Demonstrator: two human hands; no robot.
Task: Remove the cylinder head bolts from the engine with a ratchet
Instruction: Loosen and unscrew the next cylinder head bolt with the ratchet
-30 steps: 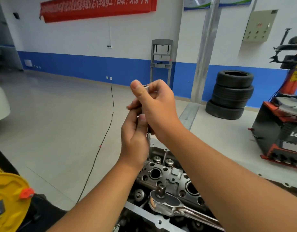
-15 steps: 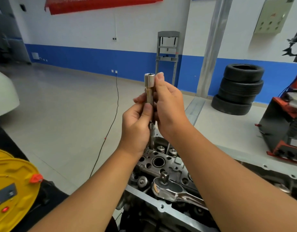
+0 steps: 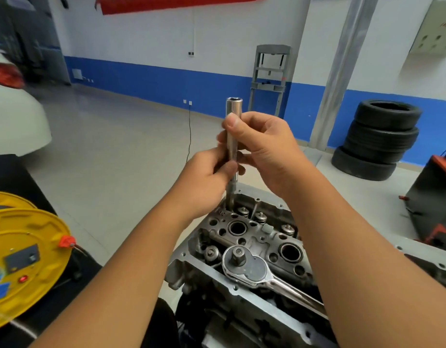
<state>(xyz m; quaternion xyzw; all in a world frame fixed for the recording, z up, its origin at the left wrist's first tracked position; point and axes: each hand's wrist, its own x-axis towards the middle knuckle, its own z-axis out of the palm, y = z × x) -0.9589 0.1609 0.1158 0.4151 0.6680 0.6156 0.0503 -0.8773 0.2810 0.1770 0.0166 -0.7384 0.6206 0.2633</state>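
Both hands, left hand (image 3: 206,177) below right hand (image 3: 264,146), grip my upright socket extension (image 3: 232,136) above the cylinder head (image 3: 252,237); ratchet (image 3: 252,267) lies nearer, perhaps loose.

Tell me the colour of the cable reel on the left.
Yellow, with an orange-red knob, in the head view: cable reel.

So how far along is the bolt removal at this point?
Done: can't tell; no removed bolts are visible. In hand: both the left hand and right hand grip the upright socket extension, its lower end at the cylinder head. Left: the ratchet lies unattached on the head.
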